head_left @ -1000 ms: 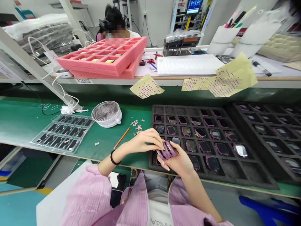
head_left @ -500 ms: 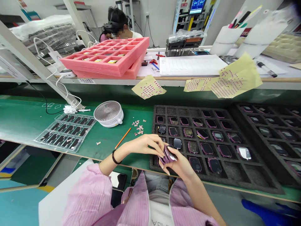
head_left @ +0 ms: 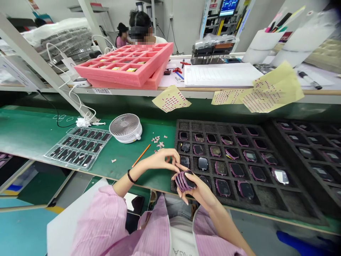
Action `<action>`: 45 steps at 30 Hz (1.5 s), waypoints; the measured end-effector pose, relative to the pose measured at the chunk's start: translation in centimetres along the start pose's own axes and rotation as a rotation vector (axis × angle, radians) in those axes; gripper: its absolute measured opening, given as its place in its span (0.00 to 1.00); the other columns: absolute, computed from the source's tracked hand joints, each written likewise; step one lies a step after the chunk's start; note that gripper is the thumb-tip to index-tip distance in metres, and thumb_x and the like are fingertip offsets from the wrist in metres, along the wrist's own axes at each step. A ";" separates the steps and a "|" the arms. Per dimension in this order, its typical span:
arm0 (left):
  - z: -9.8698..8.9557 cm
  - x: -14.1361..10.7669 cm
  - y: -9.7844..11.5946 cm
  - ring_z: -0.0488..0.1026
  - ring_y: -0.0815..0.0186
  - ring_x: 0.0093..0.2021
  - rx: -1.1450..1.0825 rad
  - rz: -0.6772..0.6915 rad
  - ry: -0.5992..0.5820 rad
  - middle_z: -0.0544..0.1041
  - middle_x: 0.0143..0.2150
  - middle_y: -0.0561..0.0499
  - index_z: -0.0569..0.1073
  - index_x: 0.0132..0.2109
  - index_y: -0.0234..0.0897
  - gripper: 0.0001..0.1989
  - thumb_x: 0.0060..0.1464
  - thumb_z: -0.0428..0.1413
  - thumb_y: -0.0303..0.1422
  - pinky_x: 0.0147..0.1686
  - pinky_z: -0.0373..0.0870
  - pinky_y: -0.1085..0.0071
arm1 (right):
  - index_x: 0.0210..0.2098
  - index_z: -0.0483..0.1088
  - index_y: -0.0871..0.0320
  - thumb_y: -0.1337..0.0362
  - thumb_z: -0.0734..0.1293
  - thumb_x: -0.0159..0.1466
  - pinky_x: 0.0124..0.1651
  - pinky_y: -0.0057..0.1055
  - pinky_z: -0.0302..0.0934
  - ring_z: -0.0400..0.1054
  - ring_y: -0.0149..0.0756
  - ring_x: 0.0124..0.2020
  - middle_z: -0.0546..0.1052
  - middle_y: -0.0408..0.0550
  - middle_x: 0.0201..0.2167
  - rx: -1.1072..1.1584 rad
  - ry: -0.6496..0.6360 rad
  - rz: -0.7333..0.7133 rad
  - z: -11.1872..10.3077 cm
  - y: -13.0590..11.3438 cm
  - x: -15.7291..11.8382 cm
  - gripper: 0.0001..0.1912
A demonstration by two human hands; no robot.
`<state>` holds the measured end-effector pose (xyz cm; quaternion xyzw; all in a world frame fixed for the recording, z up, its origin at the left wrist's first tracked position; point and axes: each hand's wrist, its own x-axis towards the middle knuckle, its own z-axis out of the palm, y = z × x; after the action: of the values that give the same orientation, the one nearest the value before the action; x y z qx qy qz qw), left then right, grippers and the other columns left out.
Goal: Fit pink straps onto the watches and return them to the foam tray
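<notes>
In the head view, my right hand [head_left: 200,188] is wrapped round a stack of several purple-framed smartwatch bodies [head_left: 183,181], held tilted above the near edge of the foam tray. Its thumb lies over the dark face at the stack's right end. Beside the stack's upper side is my left hand [head_left: 164,160], thumb and fingers curved with a gap between them; I see nothing held in it. Its fingertips are close to my right index finger, and whether they touch I cannot tell. Under and beyond my hands lies the black foam tray [head_left: 266,193], with watch bodies in many of its pockets.
A second black foam tray is at the right. To the left are a white fan [head_left: 125,128], an orange stick [head_left: 141,155], small scattered pieces [head_left: 157,139] and a clear tray of black parts [head_left: 92,165]. Pink foam trays [head_left: 145,76] sit on the shelf; people are behind it.
My left hand has drawn back slightly to the left from the stack. The stack has turned in my right hand, so its separate purple edges show more clearly. The view has shifted slightly.
</notes>
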<state>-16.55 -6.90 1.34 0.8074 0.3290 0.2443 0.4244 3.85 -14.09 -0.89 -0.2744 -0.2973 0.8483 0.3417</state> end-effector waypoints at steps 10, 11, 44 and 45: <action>-2.0 1.5 -7.0 0.75 0.64 0.36 0.514 -0.660 0.414 0.78 0.38 0.47 0.75 0.34 0.34 0.04 0.53 0.60 0.31 0.34 0.66 0.72 | 0.60 0.63 0.53 0.56 0.64 0.62 0.17 0.30 0.61 0.69 0.36 0.22 0.77 0.52 0.38 0.035 0.113 -0.129 -0.3 -1.5 0.5 0.27; -2.1 1.6 -7.2 0.75 0.64 0.35 0.502 -0.670 0.410 0.78 0.36 0.48 0.75 0.33 0.35 0.03 0.52 0.60 0.30 0.33 0.66 0.73 | 0.60 0.63 0.53 0.57 0.63 0.62 0.18 0.31 0.61 0.69 0.36 0.22 0.77 0.52 0.39 0.031 0.119 -0.140 -0.2 -1.6 0.5 0.27; 2.3 1.2 5.0 0.76 0.67 0.26 -0.536 -0.285 0.242 0.78 0.24 0.49 0.76 0.28 0.31 0.13 0.47 0.65 0.38 0.31 0.74 0.72 | 0.63 0.59 0.49 0.55 0.66 0.63 0.39 0.32 0.68 0.67 0.39 0.44 0.72 0.47 0.47 -0.323 0.405 -0.489 0.2 -1.1 1.8 0.30; 2.3 1.3 4.9 0.76 0.68 0.26 -0.555 -0.296 0.244 0.78 0.24 0.49 0.76 0.29 0.31 0.13 0.46 0.65 0.38 0.31 0.73 0.72 | 0.63 0.58 0.49 0.55 0.66 0.63 0.39 0.32 0.68 0.68 0.38 0.42 0.72 0.47 0.47 -0.311 0.397 -0.482 0.3 -1.2 1.8 0.31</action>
<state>-12.56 -9.25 4.47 0.5692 0.4120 0.3553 0.6165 3.08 -12.16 -0.36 -0.4048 -0.4068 0.6178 0.5375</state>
